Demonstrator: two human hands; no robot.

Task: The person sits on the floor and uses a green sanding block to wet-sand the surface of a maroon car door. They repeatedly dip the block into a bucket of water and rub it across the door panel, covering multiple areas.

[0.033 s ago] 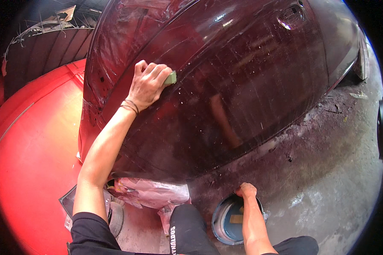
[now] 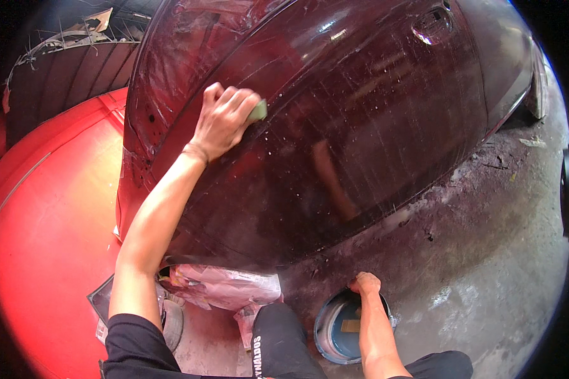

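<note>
A dark maroon car body panel [image 2: 392, 145], marked with streaks and small pale specks, fills the upper and central view. My left hand [image 2: 226, 120] has its fingers wrapped round a pale green block [image 2: 258, 111], held against the panel just below a long raised seam. Low on the right, my right hand [image 2: 366, 282] is closed on the far rim of a bucket [image 2: 324, 319] standing on the floor. The bucket holds dark liquid and a tan rectangular piece [image 2: 351, 325]. A shiny door handle recess [image 2: 431, 26] sits in the panel's upper right.
Crumpled masking paper [image 2: 227, 284] covers something under the panel's lower left edge. A bright red curved surface [image 2: 44, 240] fills the left, with dark ribbed debris [image 2: 69, 82] behind it. A stained concrete floor [image 2: 487, 252] lies at right. My knees show at the bottom.
My left hand and the green block have moved slightly up and to the right along the panel. My right hand stays at the bucket rim.
</note>
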